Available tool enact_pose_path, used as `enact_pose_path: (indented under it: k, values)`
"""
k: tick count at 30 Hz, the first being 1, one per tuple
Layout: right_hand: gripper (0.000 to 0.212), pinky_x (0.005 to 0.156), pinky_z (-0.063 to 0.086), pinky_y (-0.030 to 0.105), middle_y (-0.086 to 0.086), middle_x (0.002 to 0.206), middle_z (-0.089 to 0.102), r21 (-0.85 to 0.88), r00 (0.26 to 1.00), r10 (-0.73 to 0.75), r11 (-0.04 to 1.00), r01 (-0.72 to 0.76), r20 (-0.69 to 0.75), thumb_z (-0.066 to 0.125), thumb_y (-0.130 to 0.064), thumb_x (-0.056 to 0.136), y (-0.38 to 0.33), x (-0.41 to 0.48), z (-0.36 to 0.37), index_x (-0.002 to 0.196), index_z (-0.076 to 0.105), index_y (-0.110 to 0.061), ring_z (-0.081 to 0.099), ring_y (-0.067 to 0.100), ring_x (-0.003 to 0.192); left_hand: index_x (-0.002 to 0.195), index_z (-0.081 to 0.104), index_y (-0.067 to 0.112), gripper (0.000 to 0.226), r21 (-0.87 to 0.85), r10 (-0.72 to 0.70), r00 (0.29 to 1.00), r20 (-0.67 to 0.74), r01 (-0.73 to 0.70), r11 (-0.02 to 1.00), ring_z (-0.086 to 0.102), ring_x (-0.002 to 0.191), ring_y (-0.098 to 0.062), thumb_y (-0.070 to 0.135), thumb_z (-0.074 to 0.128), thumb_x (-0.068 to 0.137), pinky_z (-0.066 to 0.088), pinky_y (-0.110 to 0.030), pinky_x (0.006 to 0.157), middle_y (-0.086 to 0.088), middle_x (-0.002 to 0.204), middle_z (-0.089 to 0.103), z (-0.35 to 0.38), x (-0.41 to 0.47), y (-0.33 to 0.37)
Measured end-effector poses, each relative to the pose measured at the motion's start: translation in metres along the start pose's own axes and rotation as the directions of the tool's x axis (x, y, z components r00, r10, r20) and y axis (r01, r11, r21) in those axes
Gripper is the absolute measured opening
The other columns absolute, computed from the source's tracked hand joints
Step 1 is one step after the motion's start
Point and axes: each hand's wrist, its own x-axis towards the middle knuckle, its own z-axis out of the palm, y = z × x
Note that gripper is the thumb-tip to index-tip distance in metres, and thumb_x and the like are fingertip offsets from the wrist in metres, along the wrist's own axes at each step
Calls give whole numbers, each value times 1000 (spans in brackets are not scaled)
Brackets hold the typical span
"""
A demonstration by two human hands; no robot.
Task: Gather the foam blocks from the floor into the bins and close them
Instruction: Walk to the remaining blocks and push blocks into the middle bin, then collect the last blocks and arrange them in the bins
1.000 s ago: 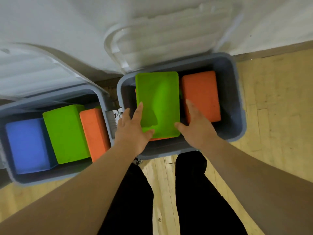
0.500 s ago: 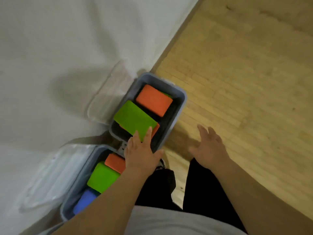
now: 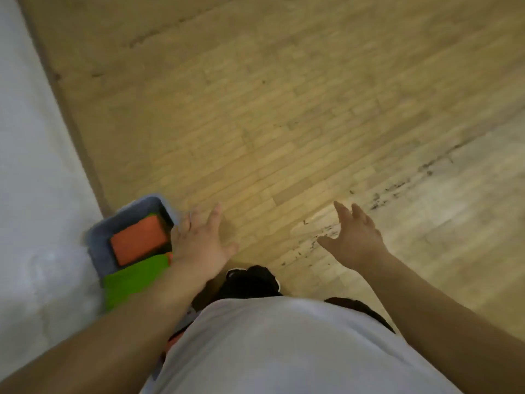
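Wood floor point(image 3: 284, 109), grey bin point(image 3: 98, 247) with orange block point(image 3: 139, 243) and green block point(image 3: 133, 280) just beside splayed, empty left grip point(image 3: 199, 245); right grip point(image 3: 355, 240) likewise.

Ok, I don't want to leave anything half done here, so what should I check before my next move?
1. Free left hand: ok, open, holds nothing.
2. Free right hand: ok, open above the floor.
3. Both orange block and green block in the bin: ok.
4. Closed bin: not ok, the blocks lie uncovered.
5. No blocks on the floor: cannot tell; none in view, but only part of it shows.
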Motion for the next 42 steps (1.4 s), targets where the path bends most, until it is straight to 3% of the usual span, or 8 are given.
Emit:
enact_pose_path:
  k: [7,16,22,30,35,42]
  values:
    - [100,122,25,54,7,172,2,150,978,206,968,-200,-25,58,-72,87,186,-75,-2,162,1,-38,13,36,156,160,-13,40,99,108,255,967,13,-255,961,0,156,-36,76,47,90,7,-53,126,-8,171,-7,10,-27,182]
    - [101,122,24,53,7,172,0,282,935,330,916,-286,-126,57,-73,87,367,-121,-44,163,0,-37,12,34,156,161,-3,38,97,244,512,859,14,-500,831,4,155,-35,82,43,88,11,-54,125,-11,170,0,37,-84,395]
    - [101,123,24,52,6,172,4,445,881,449,827,-345,-152,59,-70,87,439,-125,-81,163,2,-35,13,33,156,161,-4,40,96,300,603,796,55,-589,751,3,156,-34,80,46,89,11,-53,124,-9,171,-2,24,-89,497]
    - [101,124,22,50,7,172,3,568,799,597,681,-461,-67,56,-72,88,512,-73,-120,163,1,-34,13,33,156,160,-6,41,97,383,710,687,153,-703,599,3,156,-32,81,45,88,12,-53,124,-8,170,1,18,-27,649]
    - [100,124,22,52,6,172,2,596,745,667,603,-531,-11,55,-74,88,557,-13,-187,163,0,-36,12,32,157,160,-2,41,95,389,743,634,215,-753,530,6,155,-34,81,45,88,14,-54,124,-9,170,3,-9,37,756]
    - [99,123,26,50,6,171,5,650,699,714,552,-522,-44,55,-73,87,607,60,-298,163,3,-36,14,31,156,161,-4,40,95,433,788,554,269,-800,415,7,156,-35,81,42,89,14,-55,124,-9,171,1,-81,104,893]
